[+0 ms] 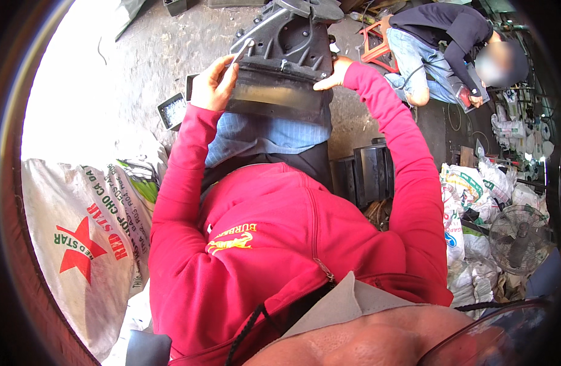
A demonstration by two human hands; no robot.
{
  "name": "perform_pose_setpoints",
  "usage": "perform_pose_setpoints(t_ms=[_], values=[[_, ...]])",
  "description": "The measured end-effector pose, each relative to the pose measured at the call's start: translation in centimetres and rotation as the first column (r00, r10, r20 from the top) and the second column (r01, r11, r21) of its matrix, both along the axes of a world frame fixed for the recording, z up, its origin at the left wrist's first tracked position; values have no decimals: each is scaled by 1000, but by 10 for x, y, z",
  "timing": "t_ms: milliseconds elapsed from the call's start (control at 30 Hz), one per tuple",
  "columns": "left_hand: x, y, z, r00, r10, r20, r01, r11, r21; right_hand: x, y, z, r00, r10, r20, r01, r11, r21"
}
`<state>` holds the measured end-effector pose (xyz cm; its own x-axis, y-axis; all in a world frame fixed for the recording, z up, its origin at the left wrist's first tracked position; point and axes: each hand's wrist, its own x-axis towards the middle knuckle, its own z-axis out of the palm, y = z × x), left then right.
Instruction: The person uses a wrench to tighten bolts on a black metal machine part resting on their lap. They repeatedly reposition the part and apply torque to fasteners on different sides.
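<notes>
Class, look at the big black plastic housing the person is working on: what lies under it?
The black plastic housing rests on the person's lap, on blue jeans. The left hand holds a thin metal tool at its edge; the right hand steadies it. The ground directly beneath is covered.

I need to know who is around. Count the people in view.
2. The camera wearer in the red hoodie fills the centre, hands on a black plastic housing. A second person crouches at the upper right. Others may be hidden beyond the frame.
</notes>
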<state>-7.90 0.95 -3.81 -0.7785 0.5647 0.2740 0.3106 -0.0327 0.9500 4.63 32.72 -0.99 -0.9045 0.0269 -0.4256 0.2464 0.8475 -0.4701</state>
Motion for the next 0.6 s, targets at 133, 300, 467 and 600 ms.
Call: perform_pose_setpoints(t_ms=[133,300,467,600], values=[[-6,-7,-20,977,4,213,-42,984,174,-2,-7,6,999,-4,39,6,998,-61],[-11,-21,-14,863,-41,503,-86,970,227,0,-9,14,998,-6,55,7,1000,-17],[-13,-19,-33,804,-42,593,-169,940,297,-3,-13,22,993,-44,106,43,999,8],[-14,-22,-41,772,-23,635,-202,939,280,-3,-18,27,999,-14,46,17,999,-45]])
